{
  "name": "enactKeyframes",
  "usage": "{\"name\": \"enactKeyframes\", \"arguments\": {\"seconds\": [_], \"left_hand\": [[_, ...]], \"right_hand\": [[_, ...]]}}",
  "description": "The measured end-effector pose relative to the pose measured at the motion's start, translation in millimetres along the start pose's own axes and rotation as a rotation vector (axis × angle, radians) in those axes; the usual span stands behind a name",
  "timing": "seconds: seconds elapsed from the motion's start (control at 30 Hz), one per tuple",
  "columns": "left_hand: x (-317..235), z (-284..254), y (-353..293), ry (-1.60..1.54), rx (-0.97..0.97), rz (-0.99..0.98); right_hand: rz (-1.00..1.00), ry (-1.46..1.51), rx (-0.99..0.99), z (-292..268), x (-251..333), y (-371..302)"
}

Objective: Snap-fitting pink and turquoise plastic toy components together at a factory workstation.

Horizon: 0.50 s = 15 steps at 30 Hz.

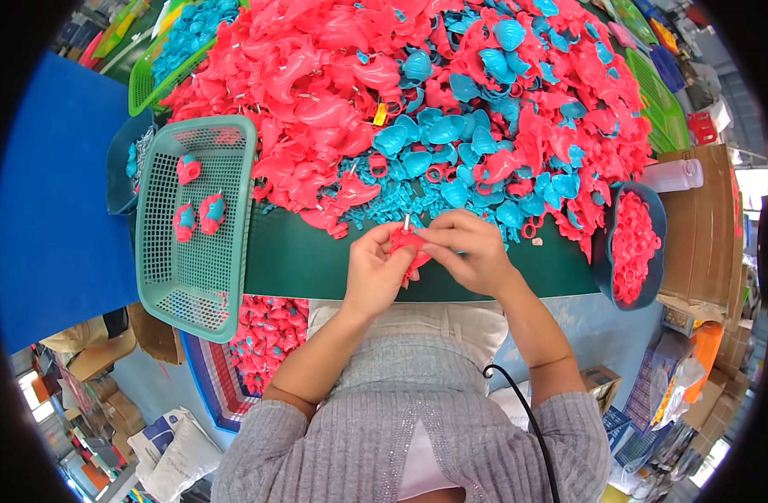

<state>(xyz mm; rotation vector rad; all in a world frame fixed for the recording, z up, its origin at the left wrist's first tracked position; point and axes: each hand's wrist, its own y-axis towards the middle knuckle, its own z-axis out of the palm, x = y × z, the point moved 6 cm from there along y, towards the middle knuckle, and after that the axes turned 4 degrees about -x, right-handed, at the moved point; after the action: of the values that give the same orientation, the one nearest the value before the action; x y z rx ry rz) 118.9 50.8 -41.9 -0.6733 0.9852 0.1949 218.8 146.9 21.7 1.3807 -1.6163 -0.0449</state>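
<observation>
Close to the table's front edge, my left hand (377, 267) is closed around a pink plastic part (407, 243) with a small metal pin (407, 221) standing up from it. My right hand (469, 253) meets it from the other side, its thumb and fingers pinched at the part; a bit of blue shows between the hands. Whatever else the right fingertips hold is too small to make out. Beyond my hands rises a big heap of pink plastic parts (317, 126), mixed with blue shell-shaped pieces (444, 130) and small blue pieces (384, 197).
On the left, a green mesh basket (152, 277) holds three pink-and-blue assembled pieces (211, 214). A dark tub (602, 267) of pink rings (633, 243) stands at the right edge. Behind it are a cardboard box (694, 235) and a pale bottle (674, 174). A black cable (526, 402) hangs across my front.
</observation>
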Motion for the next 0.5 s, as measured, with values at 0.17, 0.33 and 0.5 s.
{"name": "enactKeyframes", "arguments": {"seconds": [0.17,0.33,0.5], "left_hand": [[1.1,-9.6,7.1,0.069,-0.058,0.031],[9.5,-28.7,17.8,-0.141,-0.099,0.018],[3.1,-31.1,23.4,-0.198,-0.143,0.008]], "right_hand": [[0.687,0.581,-0.067,29.4,-43.0,-22.0],[0.59,0.32,-0.147,35.1,-55.6,5.6],[0.634,-0.408,-0.121,40.6,-96.4,35.8]]}}
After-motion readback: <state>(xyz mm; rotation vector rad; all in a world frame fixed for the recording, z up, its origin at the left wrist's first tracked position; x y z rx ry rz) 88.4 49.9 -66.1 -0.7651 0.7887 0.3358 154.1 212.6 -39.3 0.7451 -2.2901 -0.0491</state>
